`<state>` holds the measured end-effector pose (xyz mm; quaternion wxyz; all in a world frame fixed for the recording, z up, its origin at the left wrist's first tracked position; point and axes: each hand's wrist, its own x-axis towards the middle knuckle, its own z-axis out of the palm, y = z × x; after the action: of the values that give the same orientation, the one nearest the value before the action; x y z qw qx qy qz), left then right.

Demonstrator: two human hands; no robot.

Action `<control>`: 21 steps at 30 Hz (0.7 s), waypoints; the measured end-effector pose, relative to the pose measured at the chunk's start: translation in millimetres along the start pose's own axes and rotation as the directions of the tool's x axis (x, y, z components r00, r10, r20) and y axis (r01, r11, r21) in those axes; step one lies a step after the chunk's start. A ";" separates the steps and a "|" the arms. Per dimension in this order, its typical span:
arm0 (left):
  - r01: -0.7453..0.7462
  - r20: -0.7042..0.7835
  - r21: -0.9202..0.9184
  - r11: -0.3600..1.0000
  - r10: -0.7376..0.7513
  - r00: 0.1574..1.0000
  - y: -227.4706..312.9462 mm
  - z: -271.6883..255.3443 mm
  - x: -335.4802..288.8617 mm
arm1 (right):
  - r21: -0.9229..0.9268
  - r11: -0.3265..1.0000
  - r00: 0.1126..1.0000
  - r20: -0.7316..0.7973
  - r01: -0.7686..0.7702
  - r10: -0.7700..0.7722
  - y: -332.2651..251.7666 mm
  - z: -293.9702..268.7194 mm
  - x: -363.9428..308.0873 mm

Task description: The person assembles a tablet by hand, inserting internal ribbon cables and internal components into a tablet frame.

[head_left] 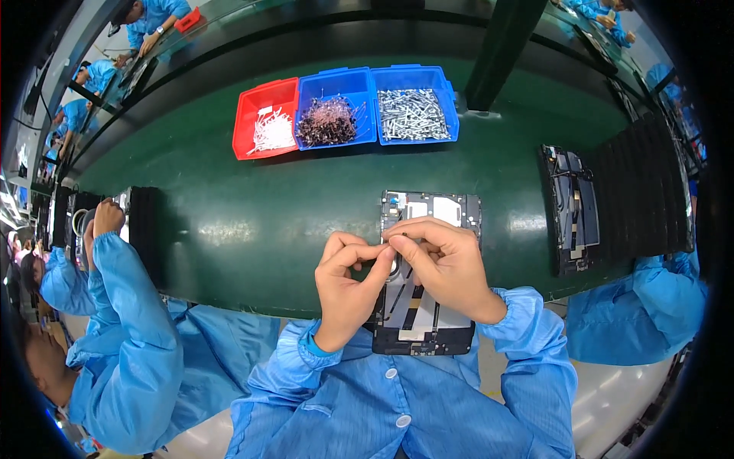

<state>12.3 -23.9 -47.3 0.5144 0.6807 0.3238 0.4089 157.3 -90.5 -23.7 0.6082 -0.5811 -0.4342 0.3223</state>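
An opened tablet [424, 336] with a black frame and bared inner parts lies upright before me, partly hanging past the table's near edge. Over its upper left part my left hand [348, 283] and my right hand [451, 268] meet, thumbs and forefingers pinched together. A tiny dark bit seems to show between the fingertips, too small to name. Both hands are closed and hide part of the tablet beneath them.
Farther off stand a red bin [246, 138] of white strips, a blue bin [306, 86] of dark small parts and another blue bin [409, 76] of silvery pieces. Stacked tablets [577, 214] stand at right. A co-worker's hand [108, 217] is by a left stack [143, 229].
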 end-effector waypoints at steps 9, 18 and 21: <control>-0.007 0.071 0.037 0.999 0.005 0.997 4.6 -8.2 11.9 | -0.343 0.913 0.973 0.013 0.222 -0.232 -4.2 -12.0 5.7; 0.041 0.172 -0.226 0.973 -0.002 0.985 3.0 -8.6 16.3 | -0.559 0.699 0.878 0.122 0.446 -0.462 -5.6 -9.9 2.1; 0.070 0.187 -0.266 0.961 -0.020 0.982 4.5 -9.7 18.9 | -0.550 0.724 0.899 0.132 0.416 -0.417 -8.1 -11.4 -0.3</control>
<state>12.3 -4.5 -37.5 0.6395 0.6308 0.2315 0.3735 166.6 -96.6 -15.1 0.4652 -0.6223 -0.6286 0.0342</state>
